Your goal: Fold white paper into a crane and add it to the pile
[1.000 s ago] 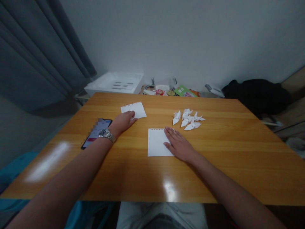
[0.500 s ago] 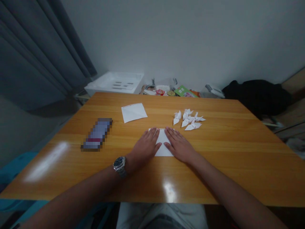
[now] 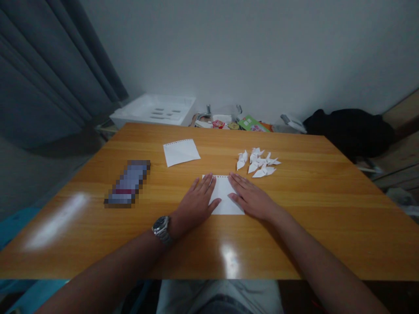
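On a wooden table [image 3: 294,226], seen from above and behind the hands, a white sheet of paper [image 3: 225,196] with a perforated top edge lies flat near the front edge. Both hands rest on it, palms down and fingers spread flat, gripping nothing. The left hand [image 3: 195,204] covers the sheet's left side, and a metal wristwatch [image 3: 161,228] sits on that wrist. The right hand [image 3: 252,199] covers the right side, leaving a strip of paper showing between the two.

Farther back and to the left lies a second white sheet [image 3: 181,152], apart from the hands, with what looks like a faint diagonal crease. To the right of it, just beyond the right hand's fingertips, is a small cluster of folded white paper cranes [image 3: 257,162]. A phone [image 3: 127,183], blurred out, lies well to the left. Behind the table stand a white plastic tray [image 3: 153,111] and a dark bundle of cloth [image 3: 347,128].
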Tool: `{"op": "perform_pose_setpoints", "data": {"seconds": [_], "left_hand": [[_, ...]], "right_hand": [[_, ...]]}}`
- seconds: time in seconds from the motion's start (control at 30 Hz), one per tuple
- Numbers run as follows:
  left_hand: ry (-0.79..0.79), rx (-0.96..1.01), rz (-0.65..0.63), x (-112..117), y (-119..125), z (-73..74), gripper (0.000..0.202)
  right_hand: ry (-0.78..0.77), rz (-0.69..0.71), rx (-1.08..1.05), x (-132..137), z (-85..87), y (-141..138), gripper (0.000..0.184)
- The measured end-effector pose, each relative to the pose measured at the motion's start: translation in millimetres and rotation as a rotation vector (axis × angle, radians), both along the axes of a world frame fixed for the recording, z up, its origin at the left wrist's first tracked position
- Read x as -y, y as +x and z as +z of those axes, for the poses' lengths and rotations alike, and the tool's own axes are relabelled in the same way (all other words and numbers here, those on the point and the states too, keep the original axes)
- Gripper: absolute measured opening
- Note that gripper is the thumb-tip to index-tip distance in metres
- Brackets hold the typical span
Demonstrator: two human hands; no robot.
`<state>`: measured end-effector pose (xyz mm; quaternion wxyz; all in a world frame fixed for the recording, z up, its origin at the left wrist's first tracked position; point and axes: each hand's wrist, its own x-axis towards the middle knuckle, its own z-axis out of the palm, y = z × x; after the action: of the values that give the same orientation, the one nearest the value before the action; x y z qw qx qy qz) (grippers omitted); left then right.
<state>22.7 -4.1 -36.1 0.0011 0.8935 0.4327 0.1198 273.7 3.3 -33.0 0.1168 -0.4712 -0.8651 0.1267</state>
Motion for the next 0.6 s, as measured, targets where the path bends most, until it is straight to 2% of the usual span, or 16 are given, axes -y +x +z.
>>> {"op": "perform_pose_setpoints", "data": {"seconds": [0.2,0.4,0.53,0.6], "left_hand": [[-0.024,0.063,-0.011,-2,-4,-1.1,0.067],[-0.064,0.096,-0.023,-4,-5,-2.2,0.069],[-0.088,0.128,-0.053,-8,-10,4.7,0.069],[-0.108,0.133,-0.119,-10,-16,12.2,0.065]], "right_hand": [[0.037,-0.02,-0.182,-2,20.0,15,0.051],[-0.131,0.23,-0.186,6,26.6,14,0.051],[-0.196,0.27,-0.19,6,25.6,10,0.056],[-0.212,0.266,-0.189,6,25.5,10,0.056]]}}
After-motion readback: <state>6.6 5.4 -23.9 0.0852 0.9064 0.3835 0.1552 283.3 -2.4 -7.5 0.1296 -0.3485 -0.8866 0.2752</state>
